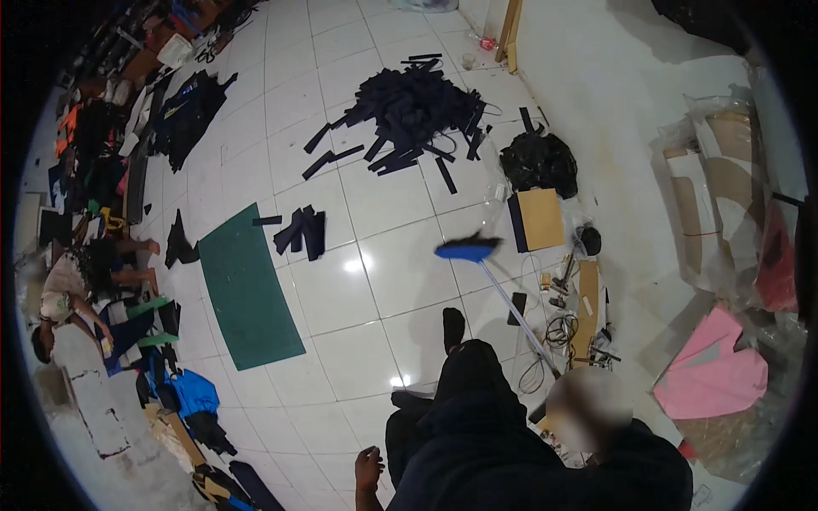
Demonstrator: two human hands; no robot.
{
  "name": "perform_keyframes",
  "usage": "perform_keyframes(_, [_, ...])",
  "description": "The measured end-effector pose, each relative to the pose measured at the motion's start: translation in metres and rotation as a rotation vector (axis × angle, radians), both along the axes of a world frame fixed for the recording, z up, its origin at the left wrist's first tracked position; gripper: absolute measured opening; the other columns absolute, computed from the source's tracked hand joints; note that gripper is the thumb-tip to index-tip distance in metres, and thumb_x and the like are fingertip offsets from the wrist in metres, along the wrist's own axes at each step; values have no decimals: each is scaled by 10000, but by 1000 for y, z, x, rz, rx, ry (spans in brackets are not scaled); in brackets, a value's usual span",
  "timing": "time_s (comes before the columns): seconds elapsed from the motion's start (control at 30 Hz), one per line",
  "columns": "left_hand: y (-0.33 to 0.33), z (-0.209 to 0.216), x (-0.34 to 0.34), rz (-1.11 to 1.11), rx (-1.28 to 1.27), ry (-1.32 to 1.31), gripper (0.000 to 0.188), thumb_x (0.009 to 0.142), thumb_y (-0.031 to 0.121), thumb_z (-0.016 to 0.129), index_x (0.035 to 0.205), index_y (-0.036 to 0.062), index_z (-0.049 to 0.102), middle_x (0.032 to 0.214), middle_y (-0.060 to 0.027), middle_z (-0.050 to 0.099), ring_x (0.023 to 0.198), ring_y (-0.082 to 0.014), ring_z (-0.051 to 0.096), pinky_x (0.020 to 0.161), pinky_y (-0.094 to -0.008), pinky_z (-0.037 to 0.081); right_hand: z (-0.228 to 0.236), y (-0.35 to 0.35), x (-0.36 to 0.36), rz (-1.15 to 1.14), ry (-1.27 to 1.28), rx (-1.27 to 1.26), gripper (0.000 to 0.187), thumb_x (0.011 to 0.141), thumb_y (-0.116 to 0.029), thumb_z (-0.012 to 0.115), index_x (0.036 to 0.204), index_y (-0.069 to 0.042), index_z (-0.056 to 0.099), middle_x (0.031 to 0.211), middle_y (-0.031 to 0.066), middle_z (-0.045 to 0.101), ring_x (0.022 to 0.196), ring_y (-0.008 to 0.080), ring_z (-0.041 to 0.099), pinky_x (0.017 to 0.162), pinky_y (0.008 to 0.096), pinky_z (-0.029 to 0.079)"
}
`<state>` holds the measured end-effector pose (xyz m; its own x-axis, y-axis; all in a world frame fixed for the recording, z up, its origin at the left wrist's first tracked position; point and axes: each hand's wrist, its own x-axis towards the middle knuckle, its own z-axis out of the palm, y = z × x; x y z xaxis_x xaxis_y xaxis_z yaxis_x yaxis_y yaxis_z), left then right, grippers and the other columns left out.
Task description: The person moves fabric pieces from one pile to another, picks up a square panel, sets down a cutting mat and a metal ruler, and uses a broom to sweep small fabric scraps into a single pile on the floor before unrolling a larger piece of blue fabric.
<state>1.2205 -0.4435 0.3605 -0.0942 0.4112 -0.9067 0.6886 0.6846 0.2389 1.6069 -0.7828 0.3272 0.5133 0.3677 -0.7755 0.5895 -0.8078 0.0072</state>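
We see 1 pale-handled, black-bristled broom w/ blue head (464, 252), out on the white tile floor (341, 294) ahead of our 2 dark-covered feet (453, 328). Its handle runs back to our R hand (588, 413); that's blurred, so we can't tell its grip. Our L hand (369, 468) hangs low, nothing visible in it, fingers loosely bent.

Just beside the handle: 1 dark phone-like slab (517, 309). Past it, 1 tan rectangular board (543, 218) & 1 crinkled black plastic bag (538, 162). Farther up, 1 big pile of dark fabric strips (413, 106), too tangled to count. Left: 1 flat green rectangular sheet (251, 294). Far R: 1 flat pink piece (711, 366). Far L: 1 co-worker (68, 277), arms twd dark cloth.
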Motion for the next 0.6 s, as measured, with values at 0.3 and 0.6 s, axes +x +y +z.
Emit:
perform_keyframes(0.3, [83, 18, 55, -44, 280, -138, 326, 824, 205, 524, 1068, -8, 491, 727, -85, 541, 529, -120, 499, 463, -229, 400, -121, 239, 254, 45, -449, 372, 460, 806, -143, 431, 1257, -216, 374, 684, 130, 591, 593, 294, 584, 511, 415, 462])
perform_keyframes(0.6, [86, -51, -16, 204, 37, -37, 342, 791, 280, 543, 1015, 24, 506, 751, -120, 563, 595, -192, 564, 540, -327, 461, -20, 372, 139, -242, 127, 585, 640, 754, -168, 488, 1327, -171, 203, 716, 272, 564, 656, 419, 559, 675, 482, 452])
